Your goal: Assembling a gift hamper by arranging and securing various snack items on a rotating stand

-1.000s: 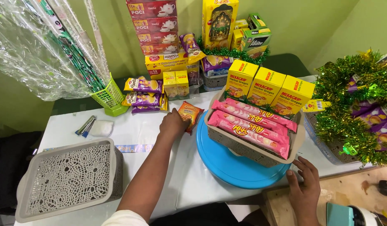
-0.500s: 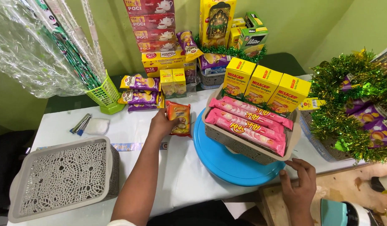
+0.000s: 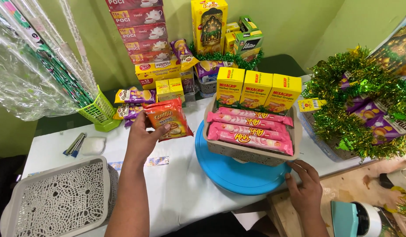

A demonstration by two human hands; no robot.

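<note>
My left hand (image 3: 141, 140) has its thumb across the front and its fingers behind an orange snack packet (image 3: 168, 119), clamped on its lower left edge. The packet is glossy orange-red with a picture of round biscuits on its face. It is held lifted above the white table (image 3: 185, 193), left of the frame's centre, its face towards me. Its long axis runs nearly up and down in the frame, top edge leaning slightly left.

My right hand (image 3: 306, 191), at lower right, rests fingers spread on the rim of a round blue turntable (image 3: 238, 175). On the turntable sits a beige basket (image 3: 249, 151) holding long pink wrapped packs and three yellow boxes standing upright. At lower left lies a grey lattice basket (image 3: 58, 202). Green tinsel (image 3: 356, 109) fills the right edge.
</note>
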